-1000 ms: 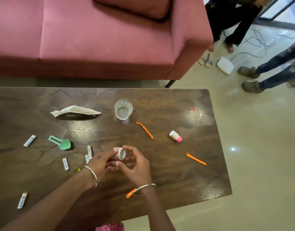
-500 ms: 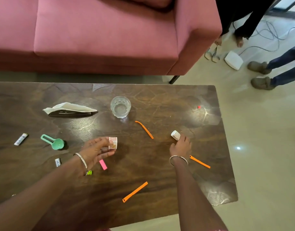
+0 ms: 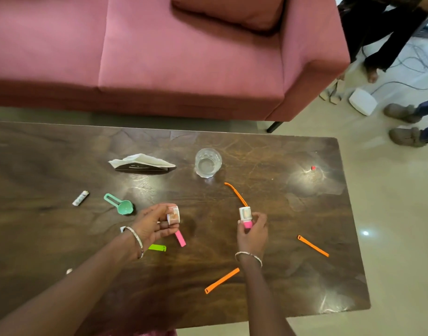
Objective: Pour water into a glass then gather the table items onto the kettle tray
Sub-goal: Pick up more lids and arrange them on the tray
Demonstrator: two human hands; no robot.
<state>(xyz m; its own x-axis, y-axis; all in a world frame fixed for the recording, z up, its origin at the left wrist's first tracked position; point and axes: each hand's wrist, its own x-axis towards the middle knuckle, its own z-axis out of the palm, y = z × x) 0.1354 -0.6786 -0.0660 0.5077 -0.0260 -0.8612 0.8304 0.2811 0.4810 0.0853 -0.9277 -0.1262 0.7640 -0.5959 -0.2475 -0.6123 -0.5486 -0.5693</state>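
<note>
Ahead of you stands a pink sofa with a cushion; to your right, a white box sits beside grey shoes.

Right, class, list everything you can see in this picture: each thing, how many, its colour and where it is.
dark wooden table: one, brown, foreground.
clear drinking glass: one, transparent, far middle of the table.
white paper napkins in a dark holder: one stack, white, left of the glass.
green plastic scoop: one, green, table's left.
flat orange plastic strips: three, orange, right and near side.
flat pink strip: one, pink, table's near middle.
lime green strip: one, lime, beside the pink one.
white sachet: one, white, far left.
pink fabric sofa: one, pink, behind the table.
white box: one, white, floor at right.
left hand: one, holds a small white tub.
right hand: one, holds a small white bottle with a pink cap.
</note>
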